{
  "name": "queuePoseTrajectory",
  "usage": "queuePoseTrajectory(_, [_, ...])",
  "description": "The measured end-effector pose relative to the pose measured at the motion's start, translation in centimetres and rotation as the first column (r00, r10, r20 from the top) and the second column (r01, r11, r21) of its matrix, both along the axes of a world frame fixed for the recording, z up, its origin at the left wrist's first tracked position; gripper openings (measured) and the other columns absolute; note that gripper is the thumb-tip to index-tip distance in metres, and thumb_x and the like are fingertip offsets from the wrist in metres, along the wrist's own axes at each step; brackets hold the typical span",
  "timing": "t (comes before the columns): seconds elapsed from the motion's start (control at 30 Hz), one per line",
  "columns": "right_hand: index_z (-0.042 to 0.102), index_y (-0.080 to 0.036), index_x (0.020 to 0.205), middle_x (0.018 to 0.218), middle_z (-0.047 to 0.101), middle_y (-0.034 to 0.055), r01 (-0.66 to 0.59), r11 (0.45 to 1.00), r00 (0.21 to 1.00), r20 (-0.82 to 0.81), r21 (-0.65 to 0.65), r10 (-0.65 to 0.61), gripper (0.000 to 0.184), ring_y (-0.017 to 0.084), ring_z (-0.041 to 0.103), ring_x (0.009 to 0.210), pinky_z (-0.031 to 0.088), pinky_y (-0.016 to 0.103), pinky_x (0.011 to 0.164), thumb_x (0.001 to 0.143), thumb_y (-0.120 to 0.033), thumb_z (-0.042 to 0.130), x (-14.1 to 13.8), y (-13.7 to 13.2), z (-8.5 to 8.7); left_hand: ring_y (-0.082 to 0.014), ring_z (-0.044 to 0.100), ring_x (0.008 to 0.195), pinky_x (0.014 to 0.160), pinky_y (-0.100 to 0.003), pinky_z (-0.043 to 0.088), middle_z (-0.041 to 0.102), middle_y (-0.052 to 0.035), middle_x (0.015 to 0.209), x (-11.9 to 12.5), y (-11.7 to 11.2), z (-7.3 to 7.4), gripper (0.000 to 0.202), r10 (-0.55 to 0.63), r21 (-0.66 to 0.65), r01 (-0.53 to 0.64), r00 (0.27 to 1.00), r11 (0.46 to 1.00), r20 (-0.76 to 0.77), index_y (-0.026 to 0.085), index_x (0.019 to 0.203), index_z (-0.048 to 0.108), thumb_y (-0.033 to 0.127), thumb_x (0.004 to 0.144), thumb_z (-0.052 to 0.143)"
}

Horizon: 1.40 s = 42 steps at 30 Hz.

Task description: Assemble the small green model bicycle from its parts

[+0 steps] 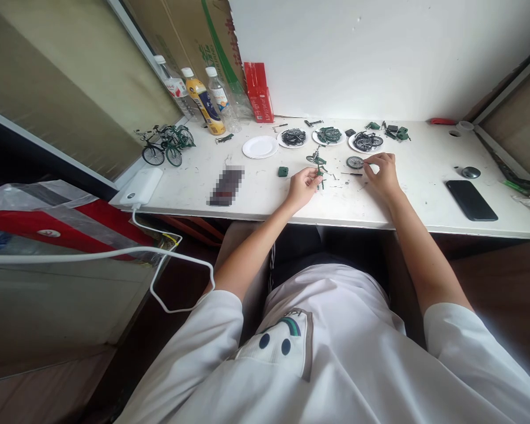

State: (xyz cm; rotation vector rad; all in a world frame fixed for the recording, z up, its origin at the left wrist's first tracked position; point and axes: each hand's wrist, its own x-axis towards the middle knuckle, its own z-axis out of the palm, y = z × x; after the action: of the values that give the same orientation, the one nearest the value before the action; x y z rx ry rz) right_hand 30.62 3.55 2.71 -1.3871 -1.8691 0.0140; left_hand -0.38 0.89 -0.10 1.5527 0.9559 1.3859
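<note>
My left hand (304,185) is closed on a small green model bicycle frame (320,175), which stands up from its fingertips above the white table (256,197). At the far end of that frame a wheel-like part (313,159) shows. To the right, my right hand (383,172) has thumb and fingers pinched together at the edge of a small black spoked wheel (354,162). Between my hands lie a thin dark rod (351,174) and several tiny parts. A small green block (283,171) sits left of my left hand.
Small plates with wheels (367,142), green parts (329,135) and black parts (294,137) stand behind my hands, beside a bare white plate (259,147). Model bicycles (168,144), bottles (205,103) and a power strip (141,186) are left; a black phone (471,200) is right.
</note>
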Motion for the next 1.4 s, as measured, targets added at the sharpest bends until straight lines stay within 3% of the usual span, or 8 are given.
queuePoseTrajectory(0.37, [0.085,-0.028,0.109,0.108,0.082,0.0128,-0.073,0.993,0.992,-0.112,-0.089,0.063,0.018,0.039,0.065,0.118,0.062,0.06,0.093,0.095,-0.035,0.078,-0.3,-0.6,0.2,-0.0095,0.066,0.07,0.057,-0.019,0.052,0.079,-0.0104,0.111,0.0,0.1,-0.2,0.032,-0.005,0.027,0.005,1.0,1.0,-0.018,0.016,0.115,0.076,0.038,0.093,0.083])
queuePoseTrajectory(0.7, [0.085,-0.028,0.099,0.108,0.082,0.0117,-0.109,0.99,0.987,-0.126,-0.093,0.097,0.012,0.039,0.068,0.117,0.06,0.063,0.102,0.088,-0.033,0.084,-0.5,-0.5,0.0,-0.0099,0.066,0.069,0.057,-0.02,0.052,0.079,-0.0102,0.108,-0.1,0.1,-0.2,0.033,0.0,0.037,0.001,1.0,0.999,-0.03,0.016,0.115,0.076,0.04,0.093,0.084])
queuePoseTrajectory(1.03, [0.081,-0.028,0.108,0.109,0.083,0.0093,-0.096,0.993,0.978,-0.19,-0.069,0.082,0.017,0.032,0.076,0.104,0.064,0.054,0.091,0.096,-0.035,0.073,-1.0,-0.9,0.7,-0.0105,0.067,0.068,0.056,-0.021,0.052,0.079,-0.01,0.105,-0.2,0.1,-0.2,0.029,-0.001,0.032,0.002,0.999,0.999,-0.034,0.016,0.114,0.076,0.035,0.094,0.081])
queuePoseTrajectory(1.23, [0.079,-0.027,0.101,0.111,0.083,0.0088,-0.095,0.992,0.98,-0.185,-0.089,0.077,0.011,0.031,0.076,0.105,0.064,0.053,0.092,0.094,-0.031,0.071,-1.2,-1.2,1.0,-0.0103,0.067,0.069,0.057,-0.021,0.053,0.079,-0.0105,0.107,-0.1,0.1,-0.1,0.028,0.0,0.028,0.001,0.999,1.0,-0.033,0.015,0.114,0.075,0.034,0.093,0.081])
queuePoseTrajectory(1.4, [0.079,-0.027,0.106,0.107,0.082,0.0094,-0.075,0.991,0.987,-0.151,-0.114,0.058,0.016,0.032,0.074,0.108,0.064,0.053,0.092,0.094,-0.034,0.071,-1.1,-1.1,0.9,-0.0116,0.068,0.071,0.056,-0.02,0.052,0.078,-0.0107,0.106,-0.1,0.1,-0.1,0.03,0.006,0.019,-0.005,1.0,1.0,-0.03,0.015,0.113,0.075,0.036,0.092,0.083])
